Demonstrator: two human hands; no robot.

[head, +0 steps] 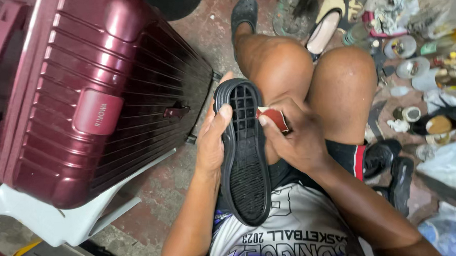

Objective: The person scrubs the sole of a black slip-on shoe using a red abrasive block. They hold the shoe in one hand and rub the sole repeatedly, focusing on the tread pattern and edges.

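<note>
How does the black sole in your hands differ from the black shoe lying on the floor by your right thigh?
The sole is a bare grid-patterned sole, held up between the left hand and right hand; the black shoe looks like a whole shoe with an upper, and nothing touches it. The sole looks matte; the shoe is glossy. Both are black.

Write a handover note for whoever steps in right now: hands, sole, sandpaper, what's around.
Left hand: grips the black shoe sole by its left edge, thumb on the grid face, sole upright over the lap.
Right hand: fingers pinch a red piece of sandpaper against the sole's right edge near the heel.
Done or left: cannot tell from the surface how far the rubbing has got.
Nearby: maroon suitcase on the left, black shoes on the right.
</note>
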